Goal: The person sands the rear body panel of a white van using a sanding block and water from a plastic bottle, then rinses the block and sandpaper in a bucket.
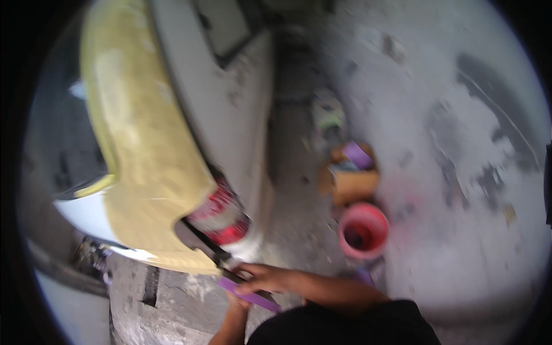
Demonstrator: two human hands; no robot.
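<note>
Purple strip [265, 302], long axis slanting down rightward, seemingly in right-hand fingers [246, 268]

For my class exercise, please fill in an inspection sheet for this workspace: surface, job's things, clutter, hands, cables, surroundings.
Surface: gray floor, mottled.
Job's things: purple bar, near the corner of a yellow panel; whether they touch cannot be told.
Clutter: red bucket beside a cardboard box with a purple item at its top.
Hands: right hand grips the bar; left hand is at its underside, fingers partly hidden.
Cables: nothing seen.
Surroundings: pale wall with dark patches.
</note>
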